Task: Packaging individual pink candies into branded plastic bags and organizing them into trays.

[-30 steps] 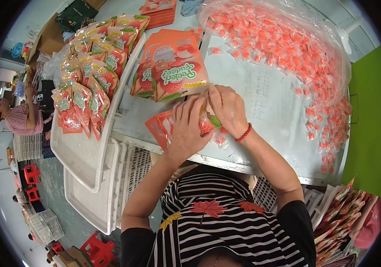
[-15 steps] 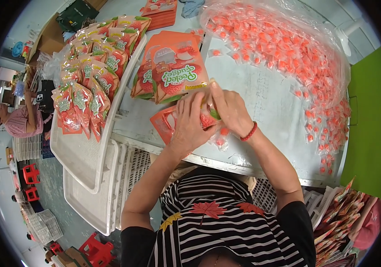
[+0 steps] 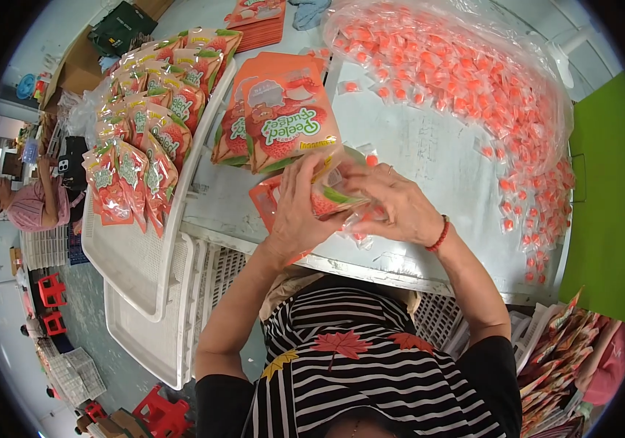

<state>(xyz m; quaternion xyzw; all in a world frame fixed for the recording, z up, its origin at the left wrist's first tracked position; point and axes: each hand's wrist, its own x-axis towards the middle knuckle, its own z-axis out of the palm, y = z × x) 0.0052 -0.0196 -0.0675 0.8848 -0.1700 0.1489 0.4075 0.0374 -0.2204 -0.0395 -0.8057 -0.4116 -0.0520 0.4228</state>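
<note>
My left hand [image 3: 299,212] grips a small printed pouch [image 3: 329,196], orange with fruit and green leaf pictures, tilted over the front of the table. Its mouth seems parted toward the right. My right hand [image 3: 404,206], with a red bead bracelet, curls at that mouth, thumb and fingers around some clear-wrapped red candies [image 3: 362,217]. These fingers are partly blurred, and how many candies they hold is hidden. One wrapped candy [image 3: 372,159] shows just beyond the right fingertips. Under my left hand lies another flat pouch [image 3: 263,196].
Flat pouches [image 3: 290,120] lie stacked beyond my hands. Filled pouches [image 3: 155,109] stand in rows on a white tray [image 3: 126,252] at left. A large heap of wrapped candies [image 3: 458,73] spreads from a clear bag at far right. A green panel [image 3: 608,197] borders the table's right side.
My right hand has moved right and its fingers have left the pouch's upper edge, curling beside the mouth. The pouch has tipped and its mouth has parted. My left hand keeps its grip.
</note>
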